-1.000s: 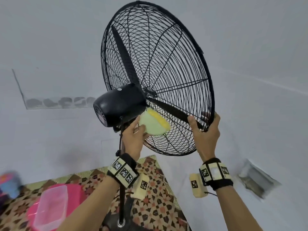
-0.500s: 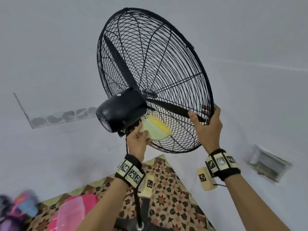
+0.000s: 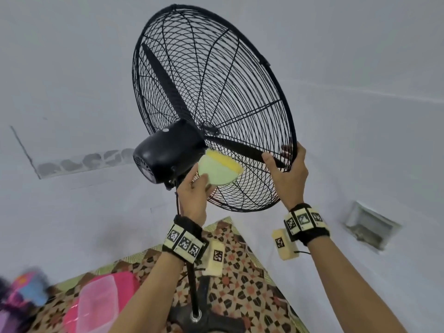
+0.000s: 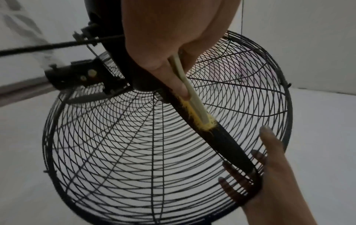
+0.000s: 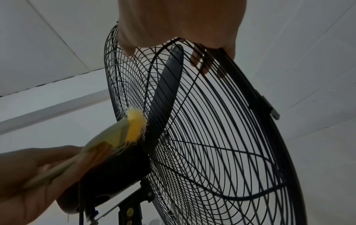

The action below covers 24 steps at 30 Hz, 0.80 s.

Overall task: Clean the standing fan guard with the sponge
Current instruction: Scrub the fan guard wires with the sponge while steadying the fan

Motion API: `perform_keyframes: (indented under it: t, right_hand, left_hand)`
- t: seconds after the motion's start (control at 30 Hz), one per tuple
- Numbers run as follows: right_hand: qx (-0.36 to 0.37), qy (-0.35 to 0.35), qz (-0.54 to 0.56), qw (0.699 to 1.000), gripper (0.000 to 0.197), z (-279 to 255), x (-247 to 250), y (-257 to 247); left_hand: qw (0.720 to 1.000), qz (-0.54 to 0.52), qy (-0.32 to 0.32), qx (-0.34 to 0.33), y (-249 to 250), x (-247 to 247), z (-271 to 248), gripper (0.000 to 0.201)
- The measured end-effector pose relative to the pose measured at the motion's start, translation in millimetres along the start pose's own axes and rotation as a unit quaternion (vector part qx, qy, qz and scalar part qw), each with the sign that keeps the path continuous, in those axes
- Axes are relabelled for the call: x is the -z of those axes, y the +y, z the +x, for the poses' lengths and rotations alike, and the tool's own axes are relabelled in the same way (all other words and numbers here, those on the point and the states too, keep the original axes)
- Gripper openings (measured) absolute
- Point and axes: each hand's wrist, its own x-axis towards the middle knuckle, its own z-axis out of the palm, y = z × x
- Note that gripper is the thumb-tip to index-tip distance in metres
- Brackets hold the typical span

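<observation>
The black wire fan guard (image 3: pixel 230 75) tilts above me, with black blades inside and the motor housing (image 3: pixel 168 152) at its back. My left hand (image 3: pixel 195 188) pinches a flat sponge (image 3: pixel 219 171), pale green with a yellow fuzzy edge, pressed on the rear guard wires beside the motor. The left wrist view shows the sponge (image 4: pixel 192 97) edge-on between thumb and fingers. My right hand (image 3: pixel 287 169) grips the guard rim at the lower right, thumb on the rear wires and fingers curled round the front. From the right wrist, the sponge (image 5: pixel 123 130) meets the guard (image 5: pixel 221 137).
The fan pole (image 3: pixel 195 292) runs down to its base between my arms. A patterned mat (image 3: pixel 242 280) lies on the floor with a pink tub and clear lid (image 3: pixel 96 306) at the lower left. A wall vent (image 3: pixel 370 227) sits low on the right.
The view has shifted so the fan sits lower and further right in frame. The sponge stays beside the motor on the rear guard, and the right hand keeps its hold on the rim.
</observation>
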Motion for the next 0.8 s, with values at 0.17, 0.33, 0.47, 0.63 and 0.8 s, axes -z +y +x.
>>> perform_keyframes:
  t: [0.17,0.33,0.47,0.63,0.8]
  right_hand:
    - [-0.011,0.005,0.003,1.0,0.079,0.5,1.4,0.8]
    - [-0.008,-0.003,-0.006,1.0,0.082,-2.7,2.5,2.9]
    - [-0.004,0.005,0.004,1.0,0.08,-5.4,-0.8,3.2]
    - [-0.015,0.005,0.01,1.0,0.082,-5.4,2.9,3.6]
    - [-0.006,-0.003,0.01,1.0,0.081,-5.1,-0.1,4.4]
  left_hand:
    - [0.998,0.026,0.039,0.05,-18.4,-1.8,-0.9,0.053]
    - [1.0,0.0,-0.006,0.017,-12.2,9.2,-11.5,0.049]
    - [0.999,0.035,-0.029,0.023,-20.4,-0.2,-25.8,0.051]
    - [0.998,0.055,0.003,0.035,-34.7,6.5,-27.9,0.049]
    - [1.0,0.0,-0.018,-0.01,-18.1,-7.7,-32.2,0.05]
